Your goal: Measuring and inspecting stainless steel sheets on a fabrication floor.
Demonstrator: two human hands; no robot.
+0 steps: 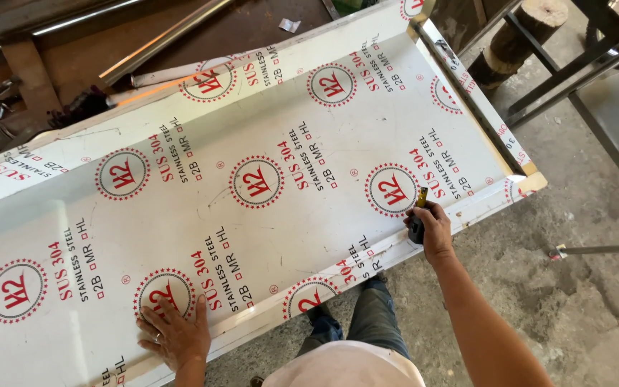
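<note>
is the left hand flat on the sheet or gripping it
Flat: the left hand lies palm down, fingers spread, on the sheet near its edge.

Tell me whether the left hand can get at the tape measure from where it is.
Probably not without shifting. The left hand lies flat on the film-covered steel sheet near its front edge, far along from the tape measure, which the right hand already grips. Nothing lies between them.

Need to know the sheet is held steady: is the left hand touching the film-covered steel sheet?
Touching. The head view shows the left hand lying flat, palm down with fingers spread, on the film-covered steel sheet near its front edge.
</note>
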